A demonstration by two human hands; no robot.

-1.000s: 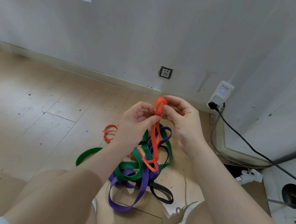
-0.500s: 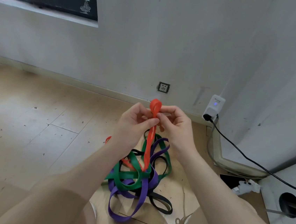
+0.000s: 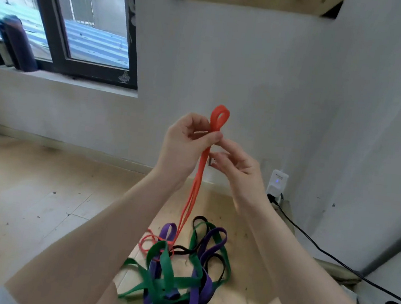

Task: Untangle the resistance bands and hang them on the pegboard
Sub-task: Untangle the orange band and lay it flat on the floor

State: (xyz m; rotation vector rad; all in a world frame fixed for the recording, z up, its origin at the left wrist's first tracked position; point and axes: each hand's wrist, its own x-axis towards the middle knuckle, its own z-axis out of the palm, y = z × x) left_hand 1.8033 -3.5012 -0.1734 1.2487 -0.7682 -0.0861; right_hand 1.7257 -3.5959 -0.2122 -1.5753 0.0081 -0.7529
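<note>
Fingers of the left hand are pinched on the orange band, right hand slack; untangling is underway, freeing from the pile is needed

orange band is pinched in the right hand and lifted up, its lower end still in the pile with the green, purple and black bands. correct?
Wrong hand. The head view shows the left hand pinching the orange band just below its top loop; the right hand is beside it with fingers loose, holding nothing. The rest stands: the band is lifted, its lower end still in the pile with the green band, purple band and black band.

Left hand pinching, right hand loosely open
</note>
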